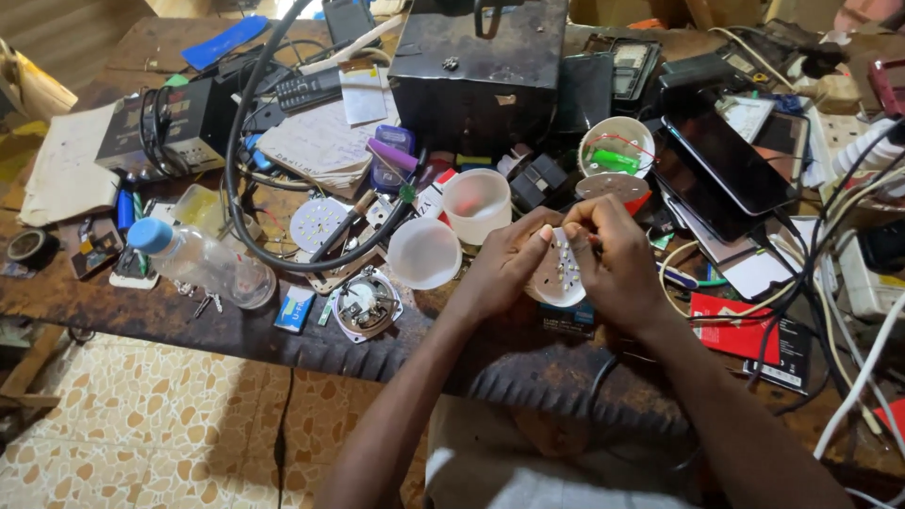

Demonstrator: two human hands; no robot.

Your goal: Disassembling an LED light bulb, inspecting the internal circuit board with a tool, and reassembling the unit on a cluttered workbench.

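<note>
White LED disc (pixel 560 275), black box (pixel 476 71)

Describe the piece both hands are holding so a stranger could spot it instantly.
Start at the big black metal box at the back of the workbench and come toward the near edge. There the left hand and right hand pinch a round white LED board. Unlike the empty white cups nearby, it is flat and dotted with small chips.

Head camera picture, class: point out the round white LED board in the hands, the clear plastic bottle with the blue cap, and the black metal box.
round white LED board (pixel 562 273), head view, its dotted face between both hands.
clear plastic bottle (pixel 209 267), head view, mid-body.
black metal box (pixel 476 71), head view, front face.
</note>
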